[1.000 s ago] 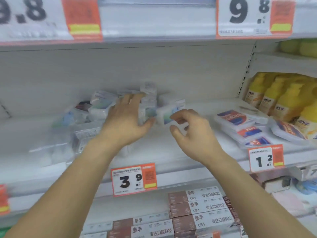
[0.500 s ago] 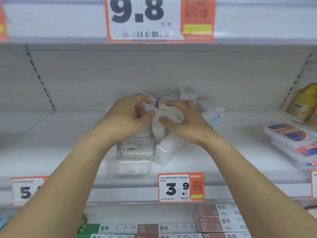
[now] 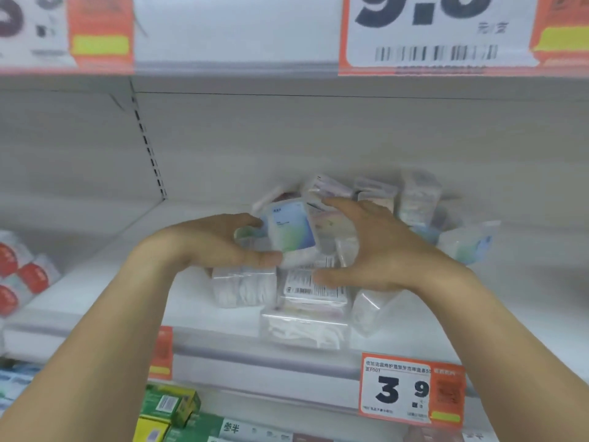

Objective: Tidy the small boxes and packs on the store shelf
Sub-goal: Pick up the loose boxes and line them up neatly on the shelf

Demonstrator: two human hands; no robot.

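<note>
- Small boxes and packs [image 3: 314,290]: a loose heap of clear plastic boxes and packs on the white store shelf [image 3: 95,301], in the middle of the bay and reaching from the front lip back to the rear wall. They lie at mixed angles rather than in rows.
- Blue-green box [image 3: 291,226]: top of the heap, tilted, printed face toward the camera. Its long axis runs roughly upright and leans left. It sits between the two hands.
- Left hand [image 3: 204,244]: fingers curled round the left edge of the blue-green box, thumb underneath at its lower edge; it grips the box.
- Right hand [image 3: 371,247]: fingers spread and bent over the right side of the heap, forefinger on a box just behind the blue-green one, thumb pressed on the barcode-labelled box [image 3: 314,283] below. Whether it clasps any one pack cannot be told.
- Governing relation: the blue-green box lies directly at the left fingertips and just left of the right forefinger, so the left hand is the nearer. Squaring it would probably mean turning its long axis to match its neighbours.
- Counts: two hands; one blue-green box in hand; about ten heaped boxes and packs, exact number unclear through blur and overlap; one legible 3.9 price tag [image 3: 411,390] on the shelf lip.
</note>
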